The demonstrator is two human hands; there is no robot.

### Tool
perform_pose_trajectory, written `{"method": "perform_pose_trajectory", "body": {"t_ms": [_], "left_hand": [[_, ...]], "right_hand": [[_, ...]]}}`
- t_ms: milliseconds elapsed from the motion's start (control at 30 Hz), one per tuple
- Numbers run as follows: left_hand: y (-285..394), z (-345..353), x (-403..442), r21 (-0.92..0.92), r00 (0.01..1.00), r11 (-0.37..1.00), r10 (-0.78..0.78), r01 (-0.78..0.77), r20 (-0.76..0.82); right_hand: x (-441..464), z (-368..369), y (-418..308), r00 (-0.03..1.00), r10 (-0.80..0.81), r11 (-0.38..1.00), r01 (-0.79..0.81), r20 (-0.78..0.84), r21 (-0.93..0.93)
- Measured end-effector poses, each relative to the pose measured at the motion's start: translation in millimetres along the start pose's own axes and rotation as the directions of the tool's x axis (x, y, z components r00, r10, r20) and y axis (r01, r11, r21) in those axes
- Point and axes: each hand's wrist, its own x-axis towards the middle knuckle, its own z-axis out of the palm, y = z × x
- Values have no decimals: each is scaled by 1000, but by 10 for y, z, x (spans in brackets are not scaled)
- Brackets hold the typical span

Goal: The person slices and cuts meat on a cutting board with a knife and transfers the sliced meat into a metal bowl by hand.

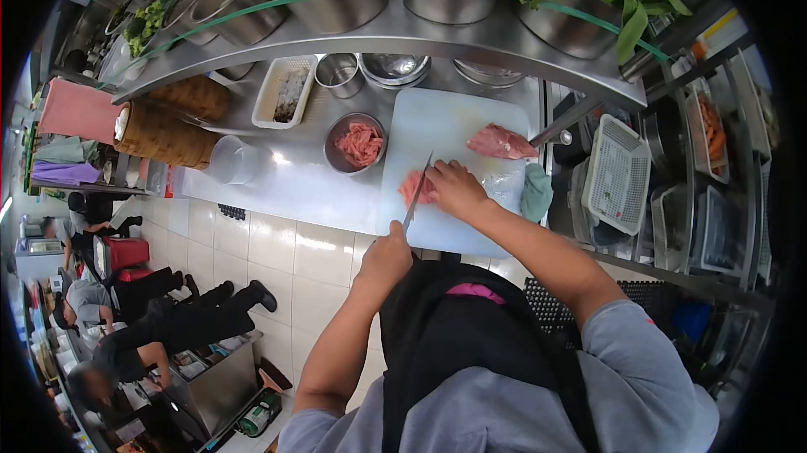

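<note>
My left hand (387,256) is wrapped round the handle of a knife (418,192), whose blade points away from me across the cutting board (429,121). Beside the blade, my right hand (454,187) has its fingers curled down onto a piece of raw meat (411,187). That meat is partly hidden by the fingers and the blade. A larger chunk of raw meat (499,142) lies farther back on the board's right side. Left of the board stands a metal bowl (333,158) with cut strips of meat (360,144) in it.
A white plastic basket (267,108), a metal pot (339,75) and stacked metal bowls (395,71) stand behind. Overhead, a metal shelf (336,43) holds containers of vegetables. A green cloth (536,192) touches the board's right edge. Several people work at the left.
</note>
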Motion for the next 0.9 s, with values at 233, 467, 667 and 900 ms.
{"method": "perform_pose_trajectory", "body": {"t_ms": [233, 467, 667, 900], "left_hand": [[-98, 632, 306, -104, 995, 995, -17, 6, -103], [57, 28, -127, -32, 1000, 999, -1, 2, 31], [-109, 680, 323, -128, 995, 992, -1, -13, -103], [65, 79, -87, -37, 1000, 999, -1, 1, -12]], "right_hand": [[29, 7, 14, 1000, -20, 1000, 20, -7, -9], [11, -82, -26, 998, 19, 1000, -20, 67, 15], [8, 63, 72, 999, -46, 999, 46, -19, -7], [-35, 41, 91, 1000, -30, 999, 30, 4, 29]]}}
